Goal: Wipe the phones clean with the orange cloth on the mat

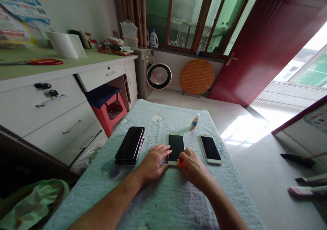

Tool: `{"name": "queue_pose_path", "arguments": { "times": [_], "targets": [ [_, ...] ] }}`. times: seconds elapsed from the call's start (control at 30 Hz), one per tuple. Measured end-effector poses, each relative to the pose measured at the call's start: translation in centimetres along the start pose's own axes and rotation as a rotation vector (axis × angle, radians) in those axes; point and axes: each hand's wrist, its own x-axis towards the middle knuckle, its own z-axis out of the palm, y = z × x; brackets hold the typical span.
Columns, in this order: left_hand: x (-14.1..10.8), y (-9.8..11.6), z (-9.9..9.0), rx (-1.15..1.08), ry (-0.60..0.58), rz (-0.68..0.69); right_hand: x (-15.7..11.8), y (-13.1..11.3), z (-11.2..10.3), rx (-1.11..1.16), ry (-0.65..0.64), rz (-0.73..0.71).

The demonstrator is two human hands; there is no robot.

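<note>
Quilt-covered table (pixel 166 199) is filling the foreground. Middle phone (pixel 175 144) is lying at twelve o'clock, long axis running straight ahead. Left hand (pixel 154 159) is resting open, empty, along its nine-o'clock edge; right hand (pixel 189 161), equally near, is pinching an orange item (pixel 181 163) at four, fingers hiding most, leaving material unclear.

We see a pale blue-green quilted cloth cover (pixel 184 116), matt and puckered; a gold-edged rectangular phone (pixel 176 146) with a smooth, glassy, dark screen; a small white-topped plastic spray bottle (pixel 194 122); a round, orange-brown wooden tabletop (pixel 196 76), visibly grained.
</note>
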Motion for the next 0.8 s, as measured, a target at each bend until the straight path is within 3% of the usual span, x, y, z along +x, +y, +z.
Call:
{"name": "queue_pose_path", "arguments": {
  "times": [0.43,0.8],
  "targets": [
    [0.2,0.5,-0.2,0.014,-0.028,-0.026,1.7,-1.8,3.5,-0.117,0.121,-0.196],
    [0.2,0.4,0.0,0.060,-0.044,-0.022,0.2,-0.1,0.9,-0.071,0.056,-0.043]
  ]
}}
